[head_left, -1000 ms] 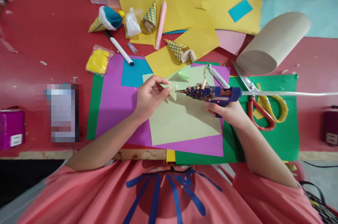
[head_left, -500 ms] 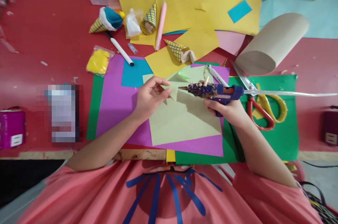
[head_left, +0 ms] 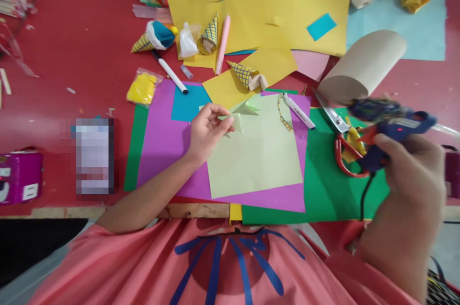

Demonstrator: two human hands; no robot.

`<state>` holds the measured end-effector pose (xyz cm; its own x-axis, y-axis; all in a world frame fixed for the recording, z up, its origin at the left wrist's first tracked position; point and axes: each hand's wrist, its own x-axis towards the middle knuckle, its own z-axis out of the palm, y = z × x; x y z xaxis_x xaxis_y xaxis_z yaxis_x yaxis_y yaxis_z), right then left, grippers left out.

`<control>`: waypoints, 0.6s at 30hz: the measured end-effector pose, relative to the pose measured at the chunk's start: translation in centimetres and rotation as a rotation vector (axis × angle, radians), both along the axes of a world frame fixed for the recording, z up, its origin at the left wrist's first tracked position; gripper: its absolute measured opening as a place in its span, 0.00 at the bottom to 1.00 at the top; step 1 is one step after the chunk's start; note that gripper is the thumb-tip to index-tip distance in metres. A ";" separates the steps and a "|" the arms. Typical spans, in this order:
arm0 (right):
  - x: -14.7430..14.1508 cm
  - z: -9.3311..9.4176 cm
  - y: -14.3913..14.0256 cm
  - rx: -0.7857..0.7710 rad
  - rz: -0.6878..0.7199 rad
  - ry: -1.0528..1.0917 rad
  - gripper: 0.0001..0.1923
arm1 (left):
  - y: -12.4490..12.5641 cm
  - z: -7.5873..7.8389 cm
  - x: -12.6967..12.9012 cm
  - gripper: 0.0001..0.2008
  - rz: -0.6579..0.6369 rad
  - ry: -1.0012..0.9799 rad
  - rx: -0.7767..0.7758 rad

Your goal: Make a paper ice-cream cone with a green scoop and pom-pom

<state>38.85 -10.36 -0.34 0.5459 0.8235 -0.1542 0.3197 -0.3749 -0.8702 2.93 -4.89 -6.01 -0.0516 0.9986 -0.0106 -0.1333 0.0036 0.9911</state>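
Between thumb and fingers, my left hand (head_left: 208,132) pinches a small pale green folded paper piece (head_left: 237,123) above a pale green sheet (head_left: 257,166). A second light green folded piece (head_left: 252,105) lies on the sheet's upper edge, close to those fingers. Over on the right, my right hand (head_left: 413,166) is wrapped round the handle of a dark blue glue gun (head_left: 398,125). A red light glows on the gun, and its nozzle end is blurred. Below the gun are large scissors (head_left: 338,120) with red and yellow handles, partly covered by it.
Purple (head_left: 168,151) and green sheets (head_left: 330,190) lie under the pale one. Patterned paper cones (head_left: 241,74), a white marker (head_left: 298,111), a bag of yellow clay (head_left: 142,88) and a cardboard tube (head_left: 362,65) lie beyond. A pixelated phone-like object (head_left: 92,156) is at the left.
My right hand has carried the glue gun to the right, from beside the folded paper to over the scissors. My left hand keeps its pinch, and the view has shifted slightly.
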 end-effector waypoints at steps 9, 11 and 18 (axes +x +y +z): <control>8.8 0.0 1.5 -0.278 0.109 -0.825 0.18 | 0.1 0.1 0.0 0.17 0.008 0.047 0.004; 7.8 0.5 1.5 -0.080 0.124 -0.953 0.14 | 0.2 0.1 0.0 0.18 0.011 0.066 0.008; -6.4 0.6 4.6 0.208 0.711 -0.653 0.11 | 0.2 0.0 0.0 0.19 0.024 0.069 -0.006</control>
<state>32.42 -5.73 0.30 -0.1601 0.9694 0.1863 0.8523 0.2310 -0.4692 2.91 -4.71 -5.97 -0.0763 0.9970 -0.0116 -0.0645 0.0067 0.9979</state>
